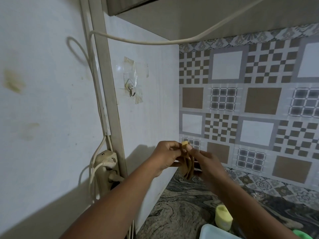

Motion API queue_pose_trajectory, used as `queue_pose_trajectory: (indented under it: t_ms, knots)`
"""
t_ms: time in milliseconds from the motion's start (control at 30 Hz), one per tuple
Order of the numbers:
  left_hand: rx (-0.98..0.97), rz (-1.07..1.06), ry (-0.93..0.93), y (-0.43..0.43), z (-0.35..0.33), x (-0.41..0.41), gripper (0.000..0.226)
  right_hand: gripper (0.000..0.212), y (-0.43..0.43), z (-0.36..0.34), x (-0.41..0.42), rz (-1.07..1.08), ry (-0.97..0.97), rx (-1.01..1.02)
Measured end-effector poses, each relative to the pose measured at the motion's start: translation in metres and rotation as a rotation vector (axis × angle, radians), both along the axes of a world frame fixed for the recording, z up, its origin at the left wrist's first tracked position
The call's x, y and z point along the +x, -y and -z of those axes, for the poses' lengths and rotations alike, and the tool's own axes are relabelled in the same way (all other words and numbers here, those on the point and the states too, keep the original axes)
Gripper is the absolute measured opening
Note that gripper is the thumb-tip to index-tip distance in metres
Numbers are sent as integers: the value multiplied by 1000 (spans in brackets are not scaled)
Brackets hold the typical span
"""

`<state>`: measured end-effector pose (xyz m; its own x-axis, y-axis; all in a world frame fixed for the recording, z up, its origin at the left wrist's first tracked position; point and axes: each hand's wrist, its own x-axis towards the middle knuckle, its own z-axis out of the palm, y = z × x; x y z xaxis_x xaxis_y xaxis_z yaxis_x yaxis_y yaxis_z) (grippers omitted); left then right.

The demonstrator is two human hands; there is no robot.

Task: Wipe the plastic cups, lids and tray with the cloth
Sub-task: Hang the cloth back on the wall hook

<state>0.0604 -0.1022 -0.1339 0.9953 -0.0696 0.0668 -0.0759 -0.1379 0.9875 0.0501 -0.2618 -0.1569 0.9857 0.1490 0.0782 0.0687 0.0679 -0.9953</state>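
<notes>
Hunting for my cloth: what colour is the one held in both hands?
The cloth is yellowish tan, seen best in the head view.

Nothing in view can be read: no text, label, brand, number or sign. The small dark marks on the power strip point(105, 163) on the wall are too small to tell as letters. The side of the yellow cup point(223, 216) near the bottom edge is too blurred to show any print.
</notes>
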Motion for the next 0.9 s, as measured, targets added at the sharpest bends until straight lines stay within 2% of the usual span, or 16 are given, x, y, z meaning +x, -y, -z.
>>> queue_pose_trajectory:
  t_ms: [100,233,333,433,500,533,600,667,733,800,900]
  knots:
    - [45,-6,-15,-5,-4,-3,4,29,-3,1,2,21,-3,-25]
    - [119,-127,-4,-18,-20,-3,13,26,-2,-3,10,84,-88,74]
    - [285,-277,88,-28,-39,-11,16,21,-2,-14,22,167,-34,19]
    - [462,-486,283,-30,-55,-23,14,16,-10,-43,25,141,164,-69]
    - [495,-570,466,-29,-65,-33,15,31,-20,-67,21,70,310,-102]
    - [520,-593,567,-30,-70,-37,16,34,-26,-80,19,50,399,-138]
    - [558,-604,724,-39,-81,-43,23,25,-36,-105,12,42,609,-230]
    - [598,-616,810,-53,-95,-49,36,22,-49,-123,12,43,792,-348]
    - [706,-642,903,-70,-110,-54,44,24,-63,-136,22,65,886,-444]
    - [854,-685,1027,-85,-120,-53,38,21,-77,-148,30,95,1011,-597]
    - [1012,-813,1092,-106,-136,-48,12,20,-96,-173,41,156,1136,-657]
